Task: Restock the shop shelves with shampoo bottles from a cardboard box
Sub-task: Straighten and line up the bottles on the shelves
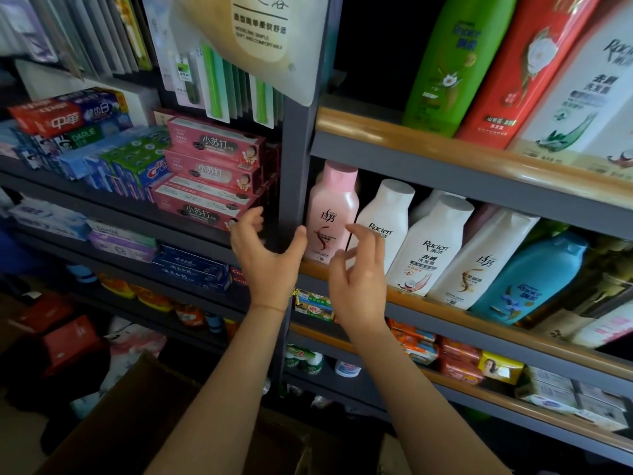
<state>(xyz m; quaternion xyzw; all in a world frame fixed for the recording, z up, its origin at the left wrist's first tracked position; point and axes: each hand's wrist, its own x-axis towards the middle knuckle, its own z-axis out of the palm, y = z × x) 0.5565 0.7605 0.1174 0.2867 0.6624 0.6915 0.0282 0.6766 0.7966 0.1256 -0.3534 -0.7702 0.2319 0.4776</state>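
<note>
Head view: both hands are raised at the shelf and hold nothing. The left hand (265,250) has fingers spread and loosely curled in front of the dark upright post (294,166), thumb toward the pink shampoo bottle (331,214). The right hand (359,272) is likewise empty, fingers loosely bent, its fingertips just short of the pink bottle's label and overlapping the lower part of the white Raclen bottle (385,221). So each grip is open, and the pink bottle stands upright between the two, at the left end of the row, hard against the post.

Beyond the right grip the row runs on: a second white Raclen bottle (433,245), another white bottle (479,262), then a blue bottle (527,279), all behind the wooden shelf lip (445,305). Below both forearms lies the open cardboard box (144,413); its contents are too dark to make out.

The step looks like squaring up the pink bottle. To do it well, I would close the grips on its two sides low on the body, not the cap, turn the label outward, and keep the right knuckles off the neighbouring Raclen bottle, which could tip along the row.
</note>
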